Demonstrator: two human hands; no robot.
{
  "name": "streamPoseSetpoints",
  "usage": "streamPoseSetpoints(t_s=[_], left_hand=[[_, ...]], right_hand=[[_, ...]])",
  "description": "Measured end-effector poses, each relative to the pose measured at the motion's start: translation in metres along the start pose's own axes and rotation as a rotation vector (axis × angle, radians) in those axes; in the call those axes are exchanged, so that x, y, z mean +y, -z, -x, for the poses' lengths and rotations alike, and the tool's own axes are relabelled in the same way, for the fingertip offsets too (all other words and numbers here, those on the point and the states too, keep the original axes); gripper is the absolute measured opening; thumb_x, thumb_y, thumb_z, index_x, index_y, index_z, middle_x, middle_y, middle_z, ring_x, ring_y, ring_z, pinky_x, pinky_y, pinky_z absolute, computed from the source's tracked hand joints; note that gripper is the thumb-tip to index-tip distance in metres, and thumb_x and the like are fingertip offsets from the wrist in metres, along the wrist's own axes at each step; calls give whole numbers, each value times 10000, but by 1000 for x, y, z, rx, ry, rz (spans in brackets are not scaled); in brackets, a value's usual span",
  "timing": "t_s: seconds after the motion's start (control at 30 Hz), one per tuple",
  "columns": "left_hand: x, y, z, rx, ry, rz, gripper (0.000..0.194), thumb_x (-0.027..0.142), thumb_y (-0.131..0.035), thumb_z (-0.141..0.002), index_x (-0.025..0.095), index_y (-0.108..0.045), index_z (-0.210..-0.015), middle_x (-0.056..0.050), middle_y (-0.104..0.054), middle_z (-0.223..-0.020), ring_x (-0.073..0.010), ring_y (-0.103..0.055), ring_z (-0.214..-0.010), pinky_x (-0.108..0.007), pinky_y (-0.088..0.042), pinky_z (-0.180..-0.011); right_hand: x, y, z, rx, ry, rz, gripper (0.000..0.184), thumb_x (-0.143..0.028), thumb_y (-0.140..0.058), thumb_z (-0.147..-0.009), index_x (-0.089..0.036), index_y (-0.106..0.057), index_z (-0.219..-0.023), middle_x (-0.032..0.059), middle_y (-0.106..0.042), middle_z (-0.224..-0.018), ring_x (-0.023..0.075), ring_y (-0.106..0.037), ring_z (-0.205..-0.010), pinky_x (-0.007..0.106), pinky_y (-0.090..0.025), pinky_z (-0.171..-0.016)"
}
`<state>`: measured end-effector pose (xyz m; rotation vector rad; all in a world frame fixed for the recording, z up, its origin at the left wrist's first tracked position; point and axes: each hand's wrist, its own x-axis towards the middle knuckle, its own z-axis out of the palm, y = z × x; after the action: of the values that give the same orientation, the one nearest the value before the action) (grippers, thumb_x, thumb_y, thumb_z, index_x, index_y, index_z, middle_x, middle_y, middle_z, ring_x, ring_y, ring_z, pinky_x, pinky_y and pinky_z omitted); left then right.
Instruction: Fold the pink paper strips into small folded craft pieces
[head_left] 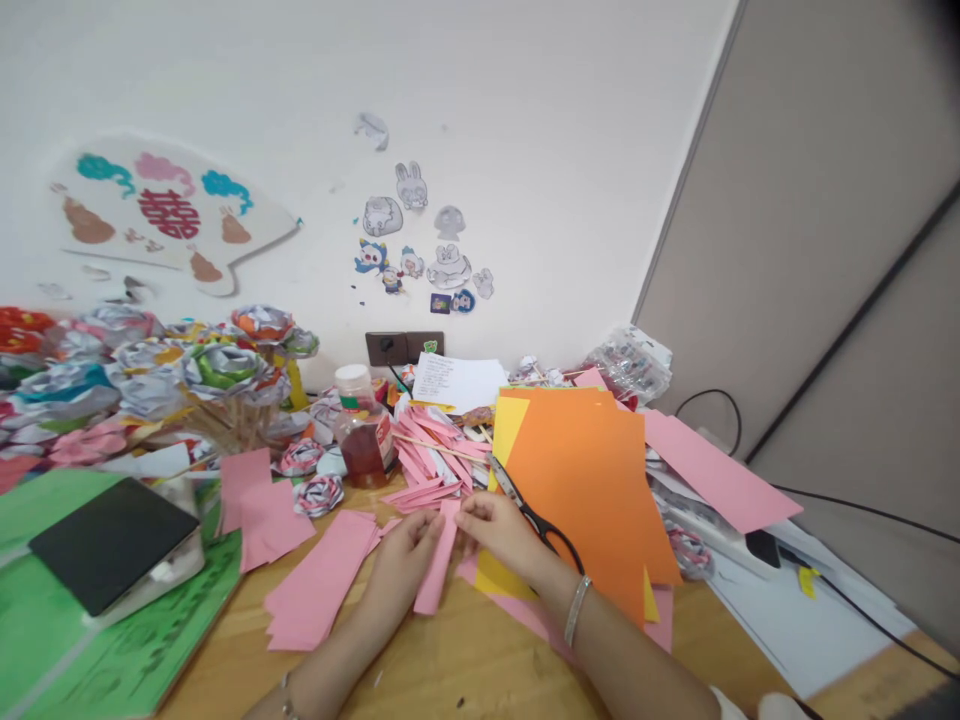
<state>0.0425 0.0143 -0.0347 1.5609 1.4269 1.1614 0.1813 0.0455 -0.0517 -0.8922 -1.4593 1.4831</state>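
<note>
A narrow pink paper strip (pixel 437 577) is held between my two hands over the wooden table. My left hand (pixel 405 555) pinches its left edge, and the fingers of my right hand (pixel 495 530) close on its upper right end. Left of my left hand lies a stack of pink paper pieces (pixel 319 590). Beyond my fingers is a heap of folded pink strips (pixel 431 450). Black-handled scissors (pixel 544 525) rest on orange paper sheets (pixel 585 470), close to my right wrist.
A jar of reddish liquid (pixel 364 435) stands behind the pink stack. Paper flowers (pixel 225 370) crowd the left back. A black tablet-like device (pixel 116 540) sits on a green board (pixel 150 640). At right are a pink sheet (pixel 724 470), a power strip (pixel 720 535) and cables.
</note>
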Motion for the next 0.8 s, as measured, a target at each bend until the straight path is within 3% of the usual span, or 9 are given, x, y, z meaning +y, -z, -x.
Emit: streamPoseSetpoints(t_s=[0.17,0.43,0.57,0.67,0.8], left_hand=[[-2,-1,0,-41,-2,158,164,327,-521,-733,173,-579,-733,5,-625,-653,-178,-581,-657,-251,-445,-603],[18,3,10,-8,9,207,161,312,-526,-749,171,-585,-700,14,-614,-657,-152,-569,-646,-221,-436,-571],[43,8,17,19,-23,205,123,284,-544,-737,172,-590,-715,12,-620,-692,-142,-558,-670,-207,-433,-585],[69,15,20,53,-120,157,109,270,-542,-734,176,-582,-697,16,-605,-658,-141,-552,-654,-204,-432,-583],[106,27,15,60,-253,50,132,283,-532,-742,181,-602,-697,6,-617,-666,-144,-554,-627,-201,-424,-540]], right_hand=[[-8,-3,3,29,21,-29,196,-324,-574,-693,-152,-486,-658,-56,-490,-497,90,-494,-450,218,-396,-494],[-24,-2,13,102,153,162,110,-243,-540,-731,-155,-525,-667,-34,-501,-622,94,-475,-581,204,-372,-541],[-47,-6,24,93,194,97,118,-231,-541,-722,-162,-490,-641,-44,-466,-595,90,-459,-555,207,-376,-535],[-74,-8,29,64,220,36,127,-236,-533,-714,-168,-470,-627,-39,-465,-568,99,-470,-540,218,-389,-526],[-114,-9,29,79,313,119,131,-241,-531,-708,-173,-472,-611,-40,-437,-562,99,-455,-534,219,-393,-519]])
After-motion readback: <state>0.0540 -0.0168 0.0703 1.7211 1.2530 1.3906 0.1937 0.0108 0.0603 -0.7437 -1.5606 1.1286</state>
